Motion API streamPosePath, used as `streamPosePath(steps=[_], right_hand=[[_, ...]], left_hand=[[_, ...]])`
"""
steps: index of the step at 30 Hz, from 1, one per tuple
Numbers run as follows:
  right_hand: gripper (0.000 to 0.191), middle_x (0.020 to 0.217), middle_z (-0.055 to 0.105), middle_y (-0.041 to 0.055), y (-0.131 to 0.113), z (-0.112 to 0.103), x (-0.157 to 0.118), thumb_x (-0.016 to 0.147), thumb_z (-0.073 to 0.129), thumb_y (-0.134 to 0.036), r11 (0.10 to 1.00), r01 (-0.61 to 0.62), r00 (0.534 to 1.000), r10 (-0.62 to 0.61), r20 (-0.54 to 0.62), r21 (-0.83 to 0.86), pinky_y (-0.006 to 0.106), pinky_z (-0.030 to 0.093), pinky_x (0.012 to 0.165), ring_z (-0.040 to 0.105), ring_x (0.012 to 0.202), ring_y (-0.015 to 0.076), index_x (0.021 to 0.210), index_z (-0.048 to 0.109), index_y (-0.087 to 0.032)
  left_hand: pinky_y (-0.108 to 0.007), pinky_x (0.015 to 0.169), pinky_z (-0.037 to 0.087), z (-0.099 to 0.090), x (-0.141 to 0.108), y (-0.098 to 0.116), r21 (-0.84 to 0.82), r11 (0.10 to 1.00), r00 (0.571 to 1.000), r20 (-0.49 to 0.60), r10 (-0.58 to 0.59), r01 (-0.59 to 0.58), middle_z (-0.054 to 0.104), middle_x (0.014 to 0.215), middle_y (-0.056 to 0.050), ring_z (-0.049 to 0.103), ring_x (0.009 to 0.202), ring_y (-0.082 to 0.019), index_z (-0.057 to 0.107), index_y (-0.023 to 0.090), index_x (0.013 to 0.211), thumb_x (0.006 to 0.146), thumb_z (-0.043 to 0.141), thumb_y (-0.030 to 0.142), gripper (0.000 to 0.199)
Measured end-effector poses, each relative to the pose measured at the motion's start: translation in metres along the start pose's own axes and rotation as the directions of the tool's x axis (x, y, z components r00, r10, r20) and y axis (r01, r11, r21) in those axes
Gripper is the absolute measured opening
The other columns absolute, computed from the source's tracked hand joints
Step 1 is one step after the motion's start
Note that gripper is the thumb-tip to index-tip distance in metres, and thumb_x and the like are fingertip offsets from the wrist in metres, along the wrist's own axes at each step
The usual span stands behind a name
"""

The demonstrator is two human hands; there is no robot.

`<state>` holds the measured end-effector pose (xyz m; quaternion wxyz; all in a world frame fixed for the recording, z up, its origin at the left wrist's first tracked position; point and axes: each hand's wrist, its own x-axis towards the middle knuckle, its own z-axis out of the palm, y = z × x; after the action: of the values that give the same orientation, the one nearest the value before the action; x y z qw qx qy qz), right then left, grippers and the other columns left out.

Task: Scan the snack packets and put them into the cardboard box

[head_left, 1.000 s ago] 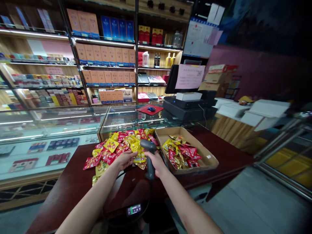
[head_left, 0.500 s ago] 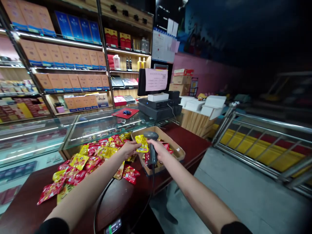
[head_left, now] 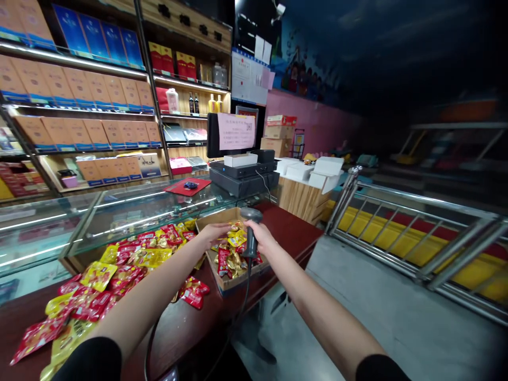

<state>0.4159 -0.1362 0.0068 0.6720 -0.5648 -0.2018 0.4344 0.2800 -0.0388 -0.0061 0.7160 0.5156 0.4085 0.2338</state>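
Observation:
A dark handheld scanner with a cable stands upright in my right hand, whose fingers wrap round its neck. My left hand is over the left part of a cardboard box, its fingertips near a yellow packet. Whether the fingers pinch a packet is hard to tell, as the fingertips blend with the packets behind. Red and yellow snack packets lie inside the box. A big heap of similar packets spreads over the dark red counter, left of the box and partly behind my left forearm.
Behind the heap runs a glass display case. A monitor on a black cash drawer stands beyond the box. A red mat lies on the glass. Metal railings are at the right.
The view has turned right, shifting everything left. The yellow packet that my left hand held up beside the scanner no longer shows there; that hand is now over the box. My right hand still holds the scanner.

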Motion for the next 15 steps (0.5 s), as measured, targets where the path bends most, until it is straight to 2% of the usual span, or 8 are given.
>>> streamPosePath(steps=[4, 9, 12, 15], right_hand=[[0.009, 0.052, 0.054, -0.0036, 0.013, 0.031, -0.005, 0.069, 0.065, -0.02, 0.999, -0.035, 0.99, 0.03, 0.14, 0.032, 0.019, 0.043, 0.045, 0.051, 0.045, 0.0087, 0.075, 0.062, -0.014], [0.006, 0.054, 0.055, -0.0033, 0.037, 0.088, -0.019, 0.07, 0.065, -0.019, 0.996, -0.079, 0.942, 0.062, 0.329, 0.039, 0.019, 0.049, 0.056, 0.054, 0.05, 0.0083, 0.074, 0.062, -0.015], [0.009, 0.057, 0.059, -0.0019, 0.057, 0.118, -0.03, 0.069, 0.066, -0.02, 0.994, -0.112, 0.931, 0.106, 0.349, -0.005, 0.02, 0.05, 0.057, 0.056, 0.052, 0.0092, 0.075, 0.063, -0.015], [0.009, 0.054, 0.058, -0.0025, 0.084, 0.137, -0.045, 0.068, 0.066, -0.021, 0.988, -0.139, 0.93, 0.152, 0.334, -0.062, 0.021, 0.048, 0.052, 0.055, 0.048, 0.0096, 0.074, 0.063, -0.015]], left_hand=[[-0.028, 0.069, 0.053, -0.037, -0.022, -0.003, -0.015, 1.0, 0.999, -0.029, 0.017, -0.018, 0.071, 0.099, -0.011, 0.065, 0.081, -0.017, 0.07, 0.014, 0.102, 0.058, 0.087, 0.028, 0.049], [-0.029, 0.071, 0.054, -0.108, -0.074, -0.003, 0.036, 0.997, 0.991, -0.11, 0.072, -0.069, 0.071, 0.101, -0.011, 0.065, 0.087, -0.019, 0.071, 0.016, 0.104, 0.056, 0.087, 0.032, 0.053], [-0.027, 0.07, 0.053, -0.143, -0.105, -0.009, 0.074, 0.994, 0.971, -0.22, 0.095, -0.08, 0.071, 0.099, -0.011, 0.065, 0.089, -0.019, 0.071, 0.016, 0.103, 0.057, 0.086, 0.033, 0.051], [-0.026, 0.067, 0.053, -0.168, -0.128, -0.026, 0.041, 0.997, 0.944, -0.321, 0.071, -0.061, 0.071, 0.095, -0.011, 0.065, 0.085, -0.019, 0.071, 0.015, 0.103, 0.058, 0.086, 0.029, 0.049]])
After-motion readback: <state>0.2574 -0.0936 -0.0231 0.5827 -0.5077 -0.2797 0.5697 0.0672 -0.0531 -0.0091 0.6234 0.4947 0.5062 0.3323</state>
